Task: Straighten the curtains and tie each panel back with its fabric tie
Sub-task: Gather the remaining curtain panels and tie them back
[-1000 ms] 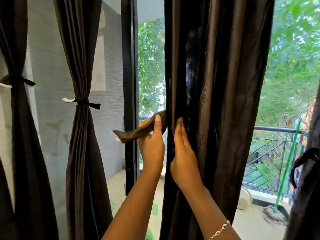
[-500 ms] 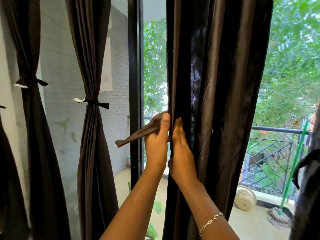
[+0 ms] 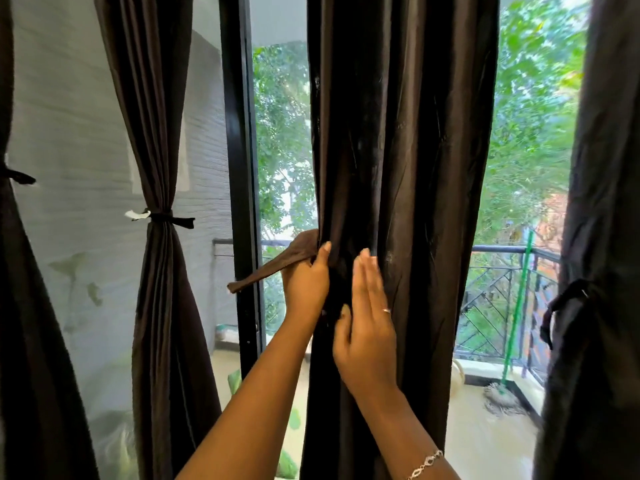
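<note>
Left hand [image 3: 306, 284] pinches the soft, limp tie [image 3: 273, 268]; right hand [image 3: 367, 327], grip released, flattens the slippery curtain [image 3: 415, 202].

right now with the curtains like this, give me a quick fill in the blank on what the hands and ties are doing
1. The left hand grips the loose fabric tie at the middle panel's ____ edge.
2. The right hand lies ____ against the middle panel.
3. The tied panel beside the door frame is cinched with a ____.

Missing words: left; flat; knot
</note>
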